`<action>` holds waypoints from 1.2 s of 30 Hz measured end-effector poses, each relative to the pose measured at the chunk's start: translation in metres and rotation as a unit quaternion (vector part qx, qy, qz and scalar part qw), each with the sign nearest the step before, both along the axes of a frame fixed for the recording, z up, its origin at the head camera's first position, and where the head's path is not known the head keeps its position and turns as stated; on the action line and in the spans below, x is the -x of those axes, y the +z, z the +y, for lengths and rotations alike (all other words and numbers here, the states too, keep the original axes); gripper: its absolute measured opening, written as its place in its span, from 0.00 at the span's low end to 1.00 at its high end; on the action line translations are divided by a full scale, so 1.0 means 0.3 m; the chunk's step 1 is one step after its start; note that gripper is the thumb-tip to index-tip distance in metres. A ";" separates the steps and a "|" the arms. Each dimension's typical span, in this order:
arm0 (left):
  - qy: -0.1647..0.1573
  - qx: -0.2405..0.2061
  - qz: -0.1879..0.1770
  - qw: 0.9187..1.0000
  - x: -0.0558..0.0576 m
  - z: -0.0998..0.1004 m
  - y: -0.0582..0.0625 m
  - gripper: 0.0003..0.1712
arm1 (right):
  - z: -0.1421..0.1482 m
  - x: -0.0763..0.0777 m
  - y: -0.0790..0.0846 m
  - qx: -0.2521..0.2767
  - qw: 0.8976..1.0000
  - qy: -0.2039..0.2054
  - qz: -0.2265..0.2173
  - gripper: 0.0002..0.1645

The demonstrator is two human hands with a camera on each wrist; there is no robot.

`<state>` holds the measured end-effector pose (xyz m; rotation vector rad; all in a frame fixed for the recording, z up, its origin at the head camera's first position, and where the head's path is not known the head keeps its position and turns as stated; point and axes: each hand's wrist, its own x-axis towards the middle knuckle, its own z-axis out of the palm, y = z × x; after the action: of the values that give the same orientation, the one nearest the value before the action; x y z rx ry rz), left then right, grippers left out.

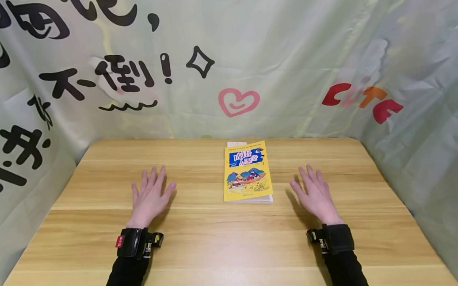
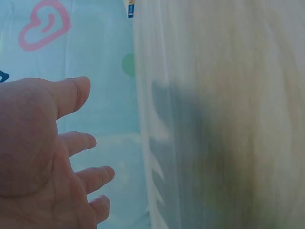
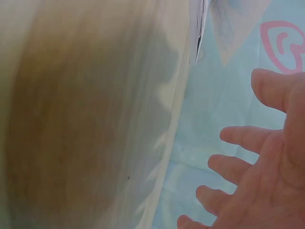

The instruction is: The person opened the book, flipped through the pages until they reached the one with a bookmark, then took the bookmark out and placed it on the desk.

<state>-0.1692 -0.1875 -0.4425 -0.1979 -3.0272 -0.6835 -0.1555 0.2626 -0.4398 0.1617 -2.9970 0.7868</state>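
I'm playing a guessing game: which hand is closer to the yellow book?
The right hand, because the left hand has a wider gap to the yellow book.

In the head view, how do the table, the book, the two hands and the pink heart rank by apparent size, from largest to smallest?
1. Table
2. Book
3. Left hand and right hand: these look alike, so I leave them unranked
4. Pink heart

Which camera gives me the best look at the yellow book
The head view: it shows the yellow book lying printed side up on the table, with nothing covering it. The left wrist view catches only what looks like a small corner at the top edge; the right wrist view, mainly page edges.
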 end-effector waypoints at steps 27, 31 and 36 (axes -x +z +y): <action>-0.118 -0.097 -0.059 0.986 -0.006 0.184 -0.008 0.42 | -0.231 0.067 -0.024 0.258 0.961 0.037 -0.092 0.40; -0.133 -0.092 -0.063 0.985 -0.012 0.213 -0.017 0.43 | -0.246 0.078 -0.035 0.248 0.965 0.039 -0.074 0.37; -0.146 -0.088 -0.071 0.983 -0.024 0.234 -0.024 0.43 | -0.252 0.087 -0.044 0.197 0.976 0.062 -0.062 0.40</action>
<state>-0.1619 -0.1171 -0.4498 -0.6222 -3.0783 -1.0209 -0.1815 0.1870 -0.4531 0.2945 -2.8857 1.4323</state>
